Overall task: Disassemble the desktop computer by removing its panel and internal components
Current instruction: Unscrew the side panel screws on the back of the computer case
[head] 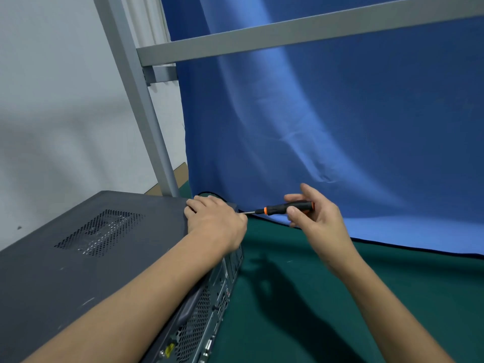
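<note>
Desktop computer (pixel 86 258): dark grey case lying on its side, under and to the left of the left hand (pixel 213 218); broad side panel (pixel 146 224) uppermost, with a perforated vent patch left of that hand. Rear face with ports and grilles (pixel 199 326) runs beneath the left forearm toward the viewer.

Screwdriver (pixel 285 207): black handle, orange collar, thin metal shaft; lies level between the two hands, shaft pointing left toward the case's far rear corner. The tip is hidden behind the left hand; whether it meets a screw cannot be told.

Left hand: palm down, fingers spread flat and pressed on the panel's far corner, gripping nothing.

Right hand (pixel 314 216): raised above the green mat (pixel 340 284), fingers curled lightly around the screwdriver handle, index finger lifted, wrist bent up.

Black cable (pixel 209 193): a short arc shows just beyond the left hand; the rest is concealed.

Blue cloth (pixel 340 127): hangs behind the right hand. Grey metal frame (pixel 146 113): stands beyond the left hand.
</note>
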